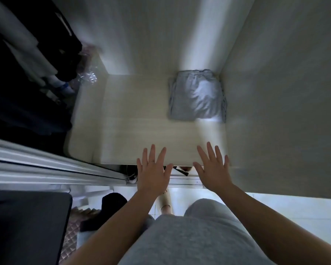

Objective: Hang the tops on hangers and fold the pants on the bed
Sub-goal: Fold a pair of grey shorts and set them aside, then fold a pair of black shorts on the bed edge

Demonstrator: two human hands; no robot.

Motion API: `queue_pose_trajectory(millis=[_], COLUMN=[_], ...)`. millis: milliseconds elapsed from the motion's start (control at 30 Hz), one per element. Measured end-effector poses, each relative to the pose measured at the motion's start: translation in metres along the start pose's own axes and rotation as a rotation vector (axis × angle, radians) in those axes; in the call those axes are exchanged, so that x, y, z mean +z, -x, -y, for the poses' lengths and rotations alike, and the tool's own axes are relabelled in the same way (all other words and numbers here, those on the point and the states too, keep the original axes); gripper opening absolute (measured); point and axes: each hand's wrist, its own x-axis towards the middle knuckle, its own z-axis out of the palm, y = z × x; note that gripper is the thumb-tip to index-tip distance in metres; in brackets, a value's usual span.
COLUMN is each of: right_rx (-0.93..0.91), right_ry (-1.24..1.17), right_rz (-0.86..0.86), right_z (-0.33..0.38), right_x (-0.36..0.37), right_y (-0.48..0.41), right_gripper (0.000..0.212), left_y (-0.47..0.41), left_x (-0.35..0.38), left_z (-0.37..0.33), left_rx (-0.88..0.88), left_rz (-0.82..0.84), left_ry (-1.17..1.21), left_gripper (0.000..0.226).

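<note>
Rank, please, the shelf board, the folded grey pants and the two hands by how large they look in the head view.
1. shelf board
2. folded grey pants
3. left hand and right hand: alike, and nearer the camera, so they look enlarged.

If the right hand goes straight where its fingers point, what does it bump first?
Probably the folded grey pants on the shelf. Only bare shelf lies between them and the right hand, though depth is unclear.
</note>
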Motion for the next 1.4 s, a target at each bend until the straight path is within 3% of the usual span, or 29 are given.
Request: queue_pose_trajectory(millis=[233,367,567,733,1067,1400], right_rx=[-0.259,-0.391,-0.597,-0.774,-1.276,-1.798], right_ry=[0.065,0.066,0.146,0.188,0.323,0.622], right_rz=[-0.087,-0.096,-0.061,-0.02,0.154,0.318], right_z=[-0.004,-0.029,-0.074,-0.085,-0.04,-0.032], right_x=[-0.008,-0.01,-0.011,-0.008,0.049,0.141], right_y=[0.061,0.09,0.143,0.194,0.294,0.477], right_gripper=[0.062,0.062,0.062,0.069,0.063,0.065], left_y=[0.081,0.126,0.2,0.277,0.455,0.688], left_x=[0.0,0.015,0.065,0.098,0.176,0.292], left_z=[-0.019,-0.042,-0.077,-0.102,-0.115,-0.167], left_rx=[-0.027,-0.076,-0.294,-0.451,-0.886,-1.34], left_rz=[-0.151,-0.283,-0.337,-0.349,-0.511,-0.671], left_ry=[-0.032,0.022,0.09,0.148,0.325,0.442], left_gripper=[0.08,0.078,0.067,0.071,0.066,0.063])
